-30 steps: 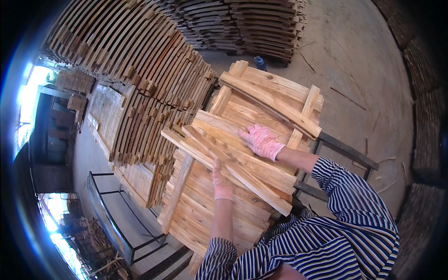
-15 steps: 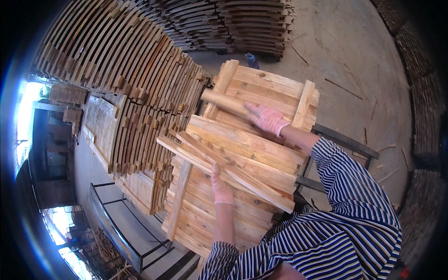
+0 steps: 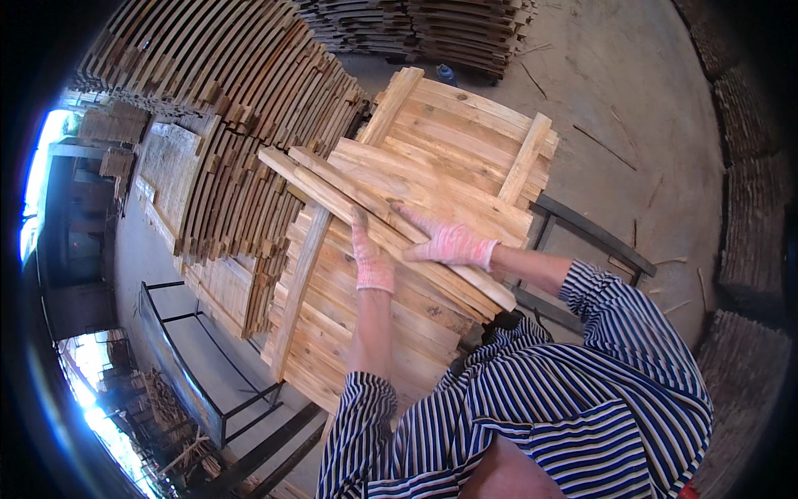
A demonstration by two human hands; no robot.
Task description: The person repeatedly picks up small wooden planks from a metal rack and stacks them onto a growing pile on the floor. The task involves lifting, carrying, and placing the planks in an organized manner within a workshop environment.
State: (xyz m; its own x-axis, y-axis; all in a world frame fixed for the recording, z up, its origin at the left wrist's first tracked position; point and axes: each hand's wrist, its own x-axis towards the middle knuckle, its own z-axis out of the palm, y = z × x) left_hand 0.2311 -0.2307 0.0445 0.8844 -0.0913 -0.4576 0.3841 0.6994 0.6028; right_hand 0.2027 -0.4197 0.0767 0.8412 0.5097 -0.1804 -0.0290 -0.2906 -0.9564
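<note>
A small bundle of long, narrow wooden slats (image 3: 312,185) lies slantwise across my front, above a pale wooden panel (image 3: 328,312). My left hand (image 3: 373,259), in a pinkish-white glove, is closed on the slats near their middle, thumb up along the near side. Gloved the same way, my right hand (image 3: 455,243) grips them from the far side, closer to their right end. Its fingers and thumb straddle the slats. Beyond them a loose-looking board (image 3: 432,187) rests at the near edge of a second panel (image 3: 465,125), which has a crosspiece at each side.
Tall stacks of wooden pieces (image 3: 249,108) rise at the left and far side. A dark metal frame (image 3: 594,229) juts out under the panels at right, and a metal rack (image 3: 179,366) stands at lower left. Thin wood scraps (image 3: 605,147) litter the concrete floor.
My right hand has come down from over the far panel, where it held a blurred piece of wood, onto the slats beside my left hand. The slats now lie closer together.
</note>
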